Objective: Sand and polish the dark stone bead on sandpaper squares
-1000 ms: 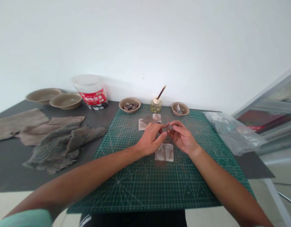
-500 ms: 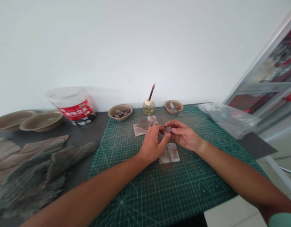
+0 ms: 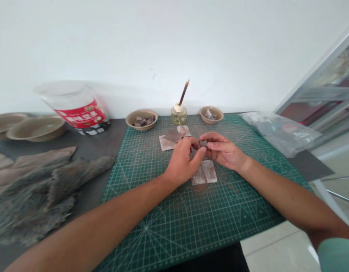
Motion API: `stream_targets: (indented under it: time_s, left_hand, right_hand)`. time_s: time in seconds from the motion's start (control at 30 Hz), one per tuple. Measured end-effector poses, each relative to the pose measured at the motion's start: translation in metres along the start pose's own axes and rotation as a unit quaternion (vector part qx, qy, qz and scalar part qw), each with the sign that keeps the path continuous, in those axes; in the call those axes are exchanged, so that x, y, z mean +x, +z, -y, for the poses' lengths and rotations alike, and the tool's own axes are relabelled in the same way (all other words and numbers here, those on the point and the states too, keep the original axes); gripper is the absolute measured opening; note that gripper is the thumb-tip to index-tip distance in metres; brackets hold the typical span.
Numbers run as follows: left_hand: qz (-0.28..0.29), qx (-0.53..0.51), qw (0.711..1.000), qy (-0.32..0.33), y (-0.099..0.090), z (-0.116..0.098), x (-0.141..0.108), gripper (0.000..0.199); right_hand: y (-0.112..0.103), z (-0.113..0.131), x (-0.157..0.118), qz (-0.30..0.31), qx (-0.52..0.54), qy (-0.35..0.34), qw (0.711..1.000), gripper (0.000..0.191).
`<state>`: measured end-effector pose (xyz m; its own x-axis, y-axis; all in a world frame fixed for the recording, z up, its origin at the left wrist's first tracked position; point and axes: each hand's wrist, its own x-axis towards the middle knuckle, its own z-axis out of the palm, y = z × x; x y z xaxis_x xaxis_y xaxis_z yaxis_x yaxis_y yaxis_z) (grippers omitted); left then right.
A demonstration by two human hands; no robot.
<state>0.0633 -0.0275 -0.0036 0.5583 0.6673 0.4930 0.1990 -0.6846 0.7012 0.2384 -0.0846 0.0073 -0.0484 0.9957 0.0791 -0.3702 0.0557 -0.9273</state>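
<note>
**Small grey stone (image 3: 203, 143) pinched between both hands over a green cutting mat (image 3: 188, 230)**

Both forearms are extended inward and brought together near the middle of the mat. The left hand (image 3: 181, 161) is curled, and the right hand (image 3: 222, 152) is turned inward with its fingers reaching across. The stone is held closed between the left thumb and the right fingertips. Its long axis appears to lie roughly crosswise, but it is partly hidden by the fingers. A sandpaper square (image 3: 204, 172) is lying just below the hands, and a second sandpaper sheet (image 3: 166, 143) is placed beyond them. Further off, a bowl of stones (image 3: 141, 127) and a jar holding a brush (image 3: 179, 115) are standing at the mat's far edge.
</note>
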Motion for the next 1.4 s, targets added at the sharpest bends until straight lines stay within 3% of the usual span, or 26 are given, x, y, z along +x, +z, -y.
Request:
stream_targets:
  time_s: [0.33,0.57,0.83,1.4]
  left_hand:
    - [-0.003,-0.031,0.999,-0.015,0.002,-0.005,0.001,0.025]
    - [0.008,-0.062,0.996,0.069,0.003,-0.003,-0.004,0.022]
    - [-0.023,-0.046,0.982,0.181,0.006,0.000,0.000,0.024]
    - [-0.052,-0.023,0.981,0.188,0.006,0.000,0.002,0.029]
  right_hand:
    - [0.001,0.006,-0.015,0.012,-0.005,-0.003,1.000,0.026]
    - [0.006,0.011,-0.021,0.039,0.058,0.033,0.997,0.027]
    - [0.004,0.019,-0.023,0.038,0.071,0.046,0.996,0.022]
    - [0.010,0.014,-0.022,0.000,0.085,0.056,0.995,0.023]
